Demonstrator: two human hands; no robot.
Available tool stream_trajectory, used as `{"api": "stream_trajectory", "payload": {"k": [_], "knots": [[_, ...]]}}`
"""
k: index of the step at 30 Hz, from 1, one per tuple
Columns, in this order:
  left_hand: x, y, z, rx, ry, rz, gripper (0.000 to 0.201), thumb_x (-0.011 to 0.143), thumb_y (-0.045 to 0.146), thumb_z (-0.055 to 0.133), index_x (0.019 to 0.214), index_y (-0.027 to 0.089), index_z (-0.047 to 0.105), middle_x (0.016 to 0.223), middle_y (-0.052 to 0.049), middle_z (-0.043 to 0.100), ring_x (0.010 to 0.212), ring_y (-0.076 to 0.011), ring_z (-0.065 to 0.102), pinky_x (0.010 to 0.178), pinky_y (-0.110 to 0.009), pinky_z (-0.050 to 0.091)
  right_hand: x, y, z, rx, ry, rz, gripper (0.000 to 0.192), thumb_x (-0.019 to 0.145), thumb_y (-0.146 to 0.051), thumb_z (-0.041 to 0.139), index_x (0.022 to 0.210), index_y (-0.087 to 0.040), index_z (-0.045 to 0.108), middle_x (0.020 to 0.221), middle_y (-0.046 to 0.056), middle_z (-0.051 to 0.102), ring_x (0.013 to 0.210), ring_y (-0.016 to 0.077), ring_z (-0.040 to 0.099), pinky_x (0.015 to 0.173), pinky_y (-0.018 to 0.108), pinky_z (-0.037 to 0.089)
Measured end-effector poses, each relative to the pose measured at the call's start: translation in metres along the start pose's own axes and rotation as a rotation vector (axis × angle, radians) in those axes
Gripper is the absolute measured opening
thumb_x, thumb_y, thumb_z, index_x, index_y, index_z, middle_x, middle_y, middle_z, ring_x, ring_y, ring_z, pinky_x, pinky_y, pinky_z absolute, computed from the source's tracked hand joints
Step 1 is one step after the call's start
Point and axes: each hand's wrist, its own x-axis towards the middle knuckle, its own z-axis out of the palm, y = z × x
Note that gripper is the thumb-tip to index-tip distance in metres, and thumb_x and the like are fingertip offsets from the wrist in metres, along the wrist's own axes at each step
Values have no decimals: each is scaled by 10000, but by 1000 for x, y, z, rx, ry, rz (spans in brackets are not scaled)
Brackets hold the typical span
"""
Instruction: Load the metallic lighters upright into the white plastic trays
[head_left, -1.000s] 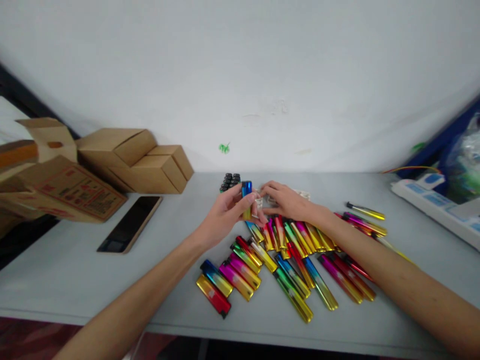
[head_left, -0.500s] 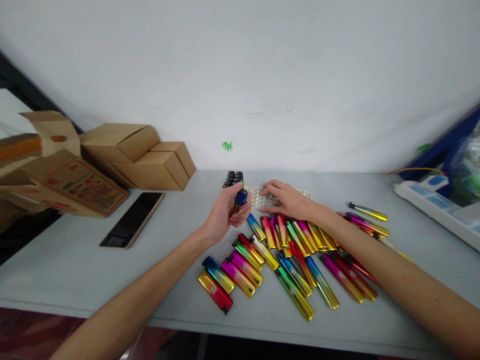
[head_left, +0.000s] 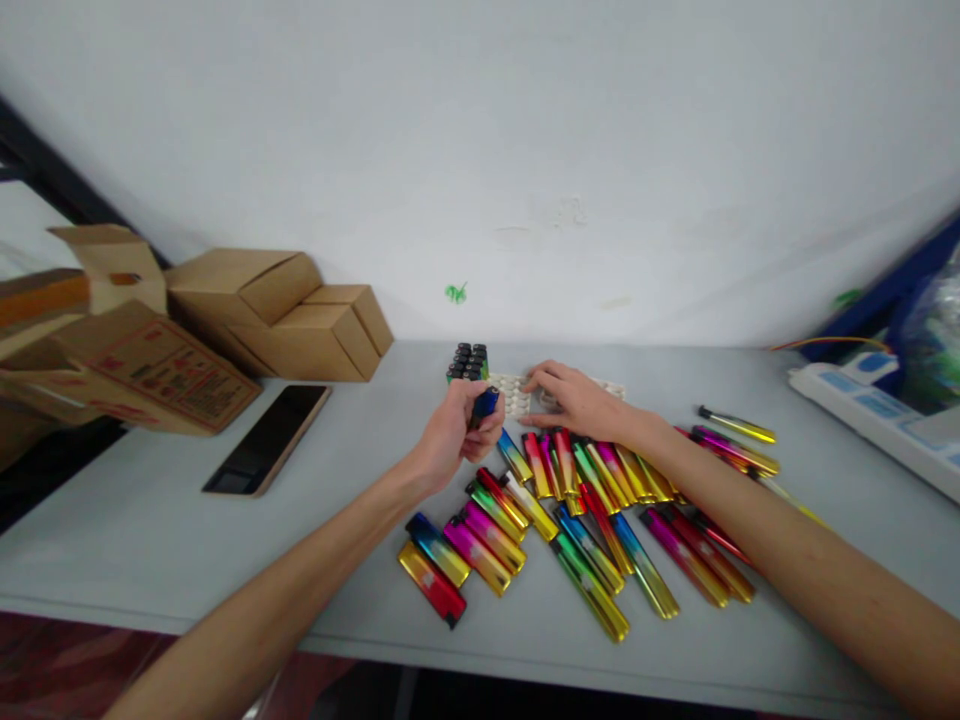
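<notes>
The person's left hand (head_left: 457, 432) is curled shut around a blue lighter (head_left: 485, 402), whose top end pokes out between thumb and fingers and tilts toward the right; the hand hovers just above the grey table (head_left: 150, 540), near the back of the spread of lighters. The right hand (head_left: 574, 398) lies flat, palm down, with its fingers loosely spread on a white tray (head_left: 516, 394) with small round pockets, resting on it rather than gripping it; the tray sits just behind the lighters and just right of the left hand. Behind the left hand stands a small cluster of black-topped lighters (head_left: 468, 360), upright and packed together, close to the wall. In front of both hands a loose heap of shiny lighters (head_left: 585, 500) covers the middle of the table, lying flat in gold, red, magenta, green and blue, many side by side or overlapping, with the right forearm passing over their right part. A few more lie farther right, among them a thin gold one (head_left: 735, 423) set apart. At the left, a dark phone (head_left: 268, 439) lies flat on the table, and behind it several cardboard boxes (head_left: 270, 310) are stacked against the wall. At the far right edge sits a white power strip (head_left: 874, 415).
</notes>
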Motion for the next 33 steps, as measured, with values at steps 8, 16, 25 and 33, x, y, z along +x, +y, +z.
{"api": "stream_trajectory", "payload": {"k": [8, 16, 25, 33], "knots": [[2, -3, -3, -19, 11, 23, 454, 874, 569, 472, 607, 224, 345, 532, 87, 189, 450, -77, 106, 427, -226, 94, 0, -1, 0, -3, 3, 15, 388, 954, -490, 691, 1191, -191, 618, 1238, 150, 618, 1088, 300, 644, 972, 476, 546], [-2, 21, -5, -21, 47, 180, 490, 913, 673, 579, 1022, 197, 619, 735, 23, 447, 556, -109, 361, 473, -208, 286, -1, -2, -1, -2, 8, 12, 368, 964, -483, 682, 1173, -186, 621, 1180, 130, 624, 1015, 272, 651, 936, 442, 553], [13, 51, -26, 312, 247, 570, 368, 898, 444, 743, 1168, 197, 712, 871, -29, 622, 748, -134, 582, 660, -253, 508, 3, 7, 7, -46, 11, -13, 472, 959, -553, 661, 1216, -160, 622, 1229, 160, 615, 1089, 312, 642, 981, 483, 531], [53, 67, -32, 605, 253, 560, 391, 760, 403, 879, 993, 158, 682, 1009, -107, 781, 993, -246, 743, 907, -355, 573, 3, 4, 6, -84, 31, -18, 471, 946, -546, 682, 1205, -155, 633, 1200, 160, 629, 1020, 309, 653, 945, 465, 531]]}}
